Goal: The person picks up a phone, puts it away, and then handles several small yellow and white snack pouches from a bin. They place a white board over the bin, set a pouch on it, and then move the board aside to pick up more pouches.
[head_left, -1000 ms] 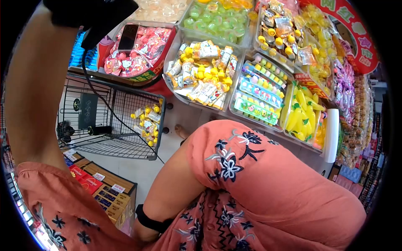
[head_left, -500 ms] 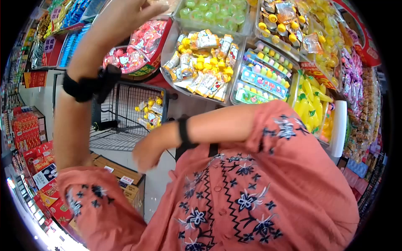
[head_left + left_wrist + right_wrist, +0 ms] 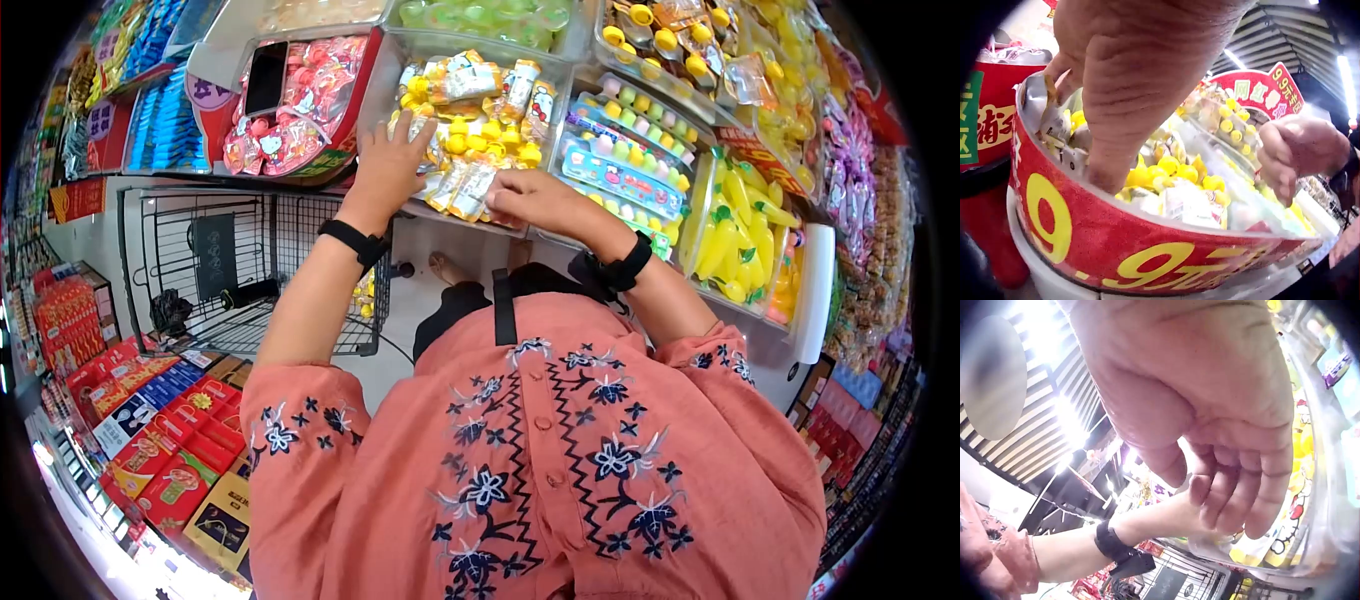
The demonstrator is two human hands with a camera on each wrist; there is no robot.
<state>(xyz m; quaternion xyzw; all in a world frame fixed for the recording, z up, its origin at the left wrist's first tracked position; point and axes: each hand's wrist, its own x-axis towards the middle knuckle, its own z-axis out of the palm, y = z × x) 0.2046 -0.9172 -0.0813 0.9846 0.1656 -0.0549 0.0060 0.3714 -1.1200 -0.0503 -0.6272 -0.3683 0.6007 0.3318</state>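
Reaching into the bin (image 3: 563, 112): left hand (image 3: 388, 172), fingers spread among yellow-capped packets (image 3: 465, 84). Above the bin's near side: right hand (image 3: 545, 204), fingers loosely curled, holding nothing. More yellow-capped packets: inside the cart (image 3: 250, 192).

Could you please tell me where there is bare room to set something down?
Probably inside the cart, between the black bar and the yellow packs. Bare floor also shows between cart and feet. The candy bin under the left hand is crowded, as are its neighbours.
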